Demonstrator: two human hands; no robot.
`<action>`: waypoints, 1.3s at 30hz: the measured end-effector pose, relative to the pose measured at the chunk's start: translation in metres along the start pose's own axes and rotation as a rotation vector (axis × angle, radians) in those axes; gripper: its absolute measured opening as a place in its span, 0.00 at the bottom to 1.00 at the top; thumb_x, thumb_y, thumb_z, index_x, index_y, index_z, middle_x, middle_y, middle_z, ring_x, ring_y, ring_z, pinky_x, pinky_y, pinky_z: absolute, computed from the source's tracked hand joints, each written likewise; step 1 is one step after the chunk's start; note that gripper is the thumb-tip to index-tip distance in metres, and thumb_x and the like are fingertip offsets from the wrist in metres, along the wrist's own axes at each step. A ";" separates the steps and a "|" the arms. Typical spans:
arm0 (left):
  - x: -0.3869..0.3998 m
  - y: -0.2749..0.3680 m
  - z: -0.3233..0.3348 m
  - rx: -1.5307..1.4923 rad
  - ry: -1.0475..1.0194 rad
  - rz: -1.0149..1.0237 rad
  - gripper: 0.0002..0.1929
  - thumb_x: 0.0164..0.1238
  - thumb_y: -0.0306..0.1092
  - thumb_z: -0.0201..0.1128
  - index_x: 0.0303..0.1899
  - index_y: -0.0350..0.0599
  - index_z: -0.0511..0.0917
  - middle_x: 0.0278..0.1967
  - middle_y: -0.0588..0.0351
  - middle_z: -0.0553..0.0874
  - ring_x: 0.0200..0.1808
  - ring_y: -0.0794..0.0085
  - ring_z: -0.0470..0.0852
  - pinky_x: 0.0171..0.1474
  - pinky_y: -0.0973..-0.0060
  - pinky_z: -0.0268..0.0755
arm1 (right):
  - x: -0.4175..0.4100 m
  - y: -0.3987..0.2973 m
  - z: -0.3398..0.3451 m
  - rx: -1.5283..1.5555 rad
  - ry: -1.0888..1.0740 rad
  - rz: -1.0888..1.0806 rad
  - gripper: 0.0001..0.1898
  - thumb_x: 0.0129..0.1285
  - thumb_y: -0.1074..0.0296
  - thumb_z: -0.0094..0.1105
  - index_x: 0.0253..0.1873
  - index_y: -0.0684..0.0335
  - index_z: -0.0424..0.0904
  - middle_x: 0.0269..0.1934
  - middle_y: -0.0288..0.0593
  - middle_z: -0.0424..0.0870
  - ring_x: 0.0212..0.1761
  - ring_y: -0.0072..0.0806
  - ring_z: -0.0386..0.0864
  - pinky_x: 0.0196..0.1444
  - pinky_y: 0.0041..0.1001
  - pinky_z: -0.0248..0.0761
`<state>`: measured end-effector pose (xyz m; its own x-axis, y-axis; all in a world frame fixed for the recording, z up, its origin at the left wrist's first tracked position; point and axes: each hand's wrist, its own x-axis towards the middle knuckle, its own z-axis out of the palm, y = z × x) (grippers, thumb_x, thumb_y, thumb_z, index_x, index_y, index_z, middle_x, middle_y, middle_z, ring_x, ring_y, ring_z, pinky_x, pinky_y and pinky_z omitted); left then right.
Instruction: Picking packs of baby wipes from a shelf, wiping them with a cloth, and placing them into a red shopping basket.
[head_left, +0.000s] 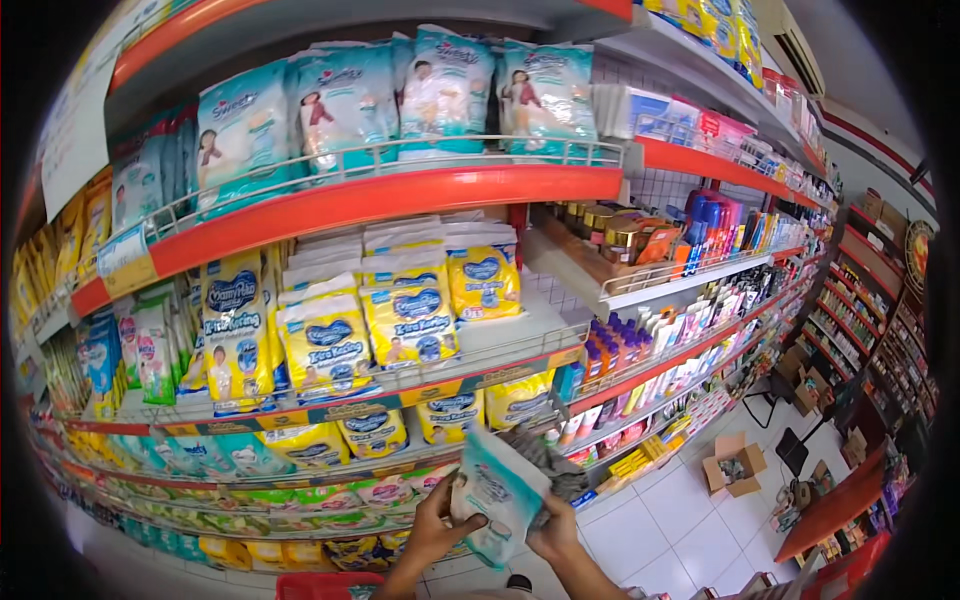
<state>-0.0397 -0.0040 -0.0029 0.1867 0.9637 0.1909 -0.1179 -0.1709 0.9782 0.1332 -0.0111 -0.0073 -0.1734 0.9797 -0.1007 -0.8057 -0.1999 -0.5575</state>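
A teal-and-white Sweety diaper pack (495, 495) is held upright, slightly tilted, between my two hands in front of the lower shelves. My left hand (441, 517) grips its left edge, with the thumb across the front. On its right edge is my right hand (556, 529). A crumpled dark grey cloth (559, 469) shows behind the pack, above my right hand; which hand holds it, I cannot tell. Similar teal packs (450, 90) stand in a row on the upper shelf. Yellow MamyPoko diaper packs (409, 322) fill much of the shelf below.
Wire rails (480, 367) edge the shelves. Bottles and tubes (630, 337) line the shelves to the right. An open cardboard box (733, 465) sits on the white tiled floor (645, 517). A red basket (322, 585) is at the bottom edge, near a black chair (792, 451) farther right.
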 end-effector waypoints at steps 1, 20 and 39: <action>0.005 0.000 0.004 0.006 0.003 0.005 0.36 0.48 0.34 0.72 0.59 0.37 0.62 0.47 0.48 0.78 0.46 0.68 0.78 0.46 0.74 0.71 | 0.003 -0.015 -0.004 0.121 -0.022 0.031 0.27 0.63 0.55 0.44 0.62 0.66 0.59 0.60 0.50 0.65 0.62 0.44 0.62 0.64 0.42 0.53; 0.178 0.314 0.016 0.496 0.742 1.173 0.27 0.49 0.35 0.71 0.48 0.37 0.67 0.41 0.51 0.77 0.41 0.73 0.77 0.41 0.76 0.70 | 0.033 -0.141 -0.063 0.237 -0.193 -0.265 0.23 0.64 0.62 0.48 0.61 0.62 0.60 0.58 0.46 0.67 0.60 0.41 0.65 0.63 0.42 0.56; 0.327 0.358 0.003 1.684 0.920 0.382 0.46 0.33 0.55 0.74 0.50 0.32 0.61 0.39 0.44 0.80 0.42 0.55 0.80 0.42 0.66 0.74 | 0.051 -0.148 -0.098 0.177 -0.129 -0.211 0.21 0.64 0.64 0.46 0.60 0.64 0.61 0.57 0.47 0.69 0.58 0.40 0.67 0.62 0.41 0.57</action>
<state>-0.0176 0.2497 0.4097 -0.1663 0.5355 0.8280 0.9797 0.1853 0.0769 0.2989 0.0697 -0.0108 -0.0529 0.9920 0.1143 -0.9159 -0.0026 -0.4014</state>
